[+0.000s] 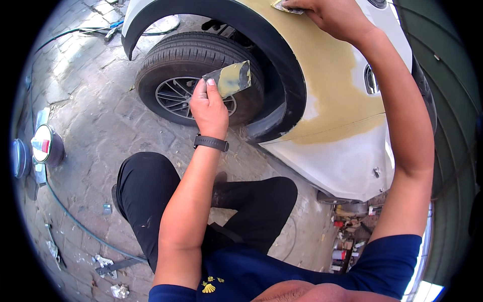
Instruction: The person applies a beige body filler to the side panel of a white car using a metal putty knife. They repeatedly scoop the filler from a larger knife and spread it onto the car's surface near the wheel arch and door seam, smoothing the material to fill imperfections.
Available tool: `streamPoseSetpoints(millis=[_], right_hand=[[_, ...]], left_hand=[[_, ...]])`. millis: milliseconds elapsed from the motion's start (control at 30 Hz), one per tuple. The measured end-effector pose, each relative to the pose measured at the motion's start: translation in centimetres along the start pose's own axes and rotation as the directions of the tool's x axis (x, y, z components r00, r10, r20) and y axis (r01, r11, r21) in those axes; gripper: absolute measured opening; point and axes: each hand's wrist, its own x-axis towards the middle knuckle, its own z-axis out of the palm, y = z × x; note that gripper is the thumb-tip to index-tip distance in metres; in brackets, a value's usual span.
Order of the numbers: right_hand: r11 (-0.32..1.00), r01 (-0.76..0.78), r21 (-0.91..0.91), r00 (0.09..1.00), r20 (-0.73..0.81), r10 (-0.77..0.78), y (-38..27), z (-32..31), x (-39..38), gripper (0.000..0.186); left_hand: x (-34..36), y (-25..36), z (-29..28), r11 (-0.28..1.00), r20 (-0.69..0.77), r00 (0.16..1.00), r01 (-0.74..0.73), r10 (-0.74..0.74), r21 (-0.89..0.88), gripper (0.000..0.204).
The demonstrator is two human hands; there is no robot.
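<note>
In my left hand (209, 106), thumb on top, I grip a flat dark putty board (235, 79) smeared with yellowish filler, in front of the wheel (173, 95). My right hand (334, 16) reaches up to the top of the view, fingers closed on a putty spreader (288, 7) partly cut off by the picture's edge. The spreader's blade lies against the car's body panel (327, 75), where yellow-beige filler covers a wide band around the black wheel arch trim (297, 85). Bare white bodywork (332, 166) shows below the band.
Lidded tins, one upright-looking tin (48, 145) and a blue-rimmed one (21, 158), are on the paved ground at left. A hose (83, 226) curves across the paving. Scraps (119, 290) lie lower left; assorted containers (342, 246) sit beyond the car's lower edge. A door handle recess (371, 80) is beside my right forearm.
</note>
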Motion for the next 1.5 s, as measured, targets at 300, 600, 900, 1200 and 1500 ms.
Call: streamPoseSetpoints(millis=[300, 600, 900, 1200, 1500], right_hand=[[0.993, -0.112, -0.045, 0.99, -0.093, 0.107, -3.6, 1.3, -9.1, 0.024], [0.941, -0.324, -0.097, 0.946, -0.038, 0.321, -6.0, 2.8, -15.2, 0.027], [0.989, -0.145, -0.043, 0.98, -0.145, 0.137, -0.6, -1.4, 4.3, 0.027], [0.997, -0.074, 0.03, 0.996, 0.059, 0.072, 1.7, 1.5, 11.4, 0.026], [0.996, -0.06, 0.063, 0.995, 0.081, 0.055, -0.2, -0.2, 3.1, 0.022]], left_hand=[[-0.7, -1.5, -0.1, 0.999, -0.009, 0.999, -0.037, 0.037, -0.033, 0.027], [-0.9, 0.2, -0.2, 0.995, 0.012, 0.999, -0.045, 0.046, -0.093, 0.027], [-0.2, 0.4, -0.1, 0.993, -0.042, 0.999, -0.035, 0.03, -0.117, 0.027], [-0.2, 0.7, 0.6, 0.992, -0.061, 0.998, 0.0, -0.008, -0.127, 0.027], [-0.6, -0.5, 1.3, 0.976, -0.012, 0.999, 0.046, -0.05, -0.214, 0.027]])
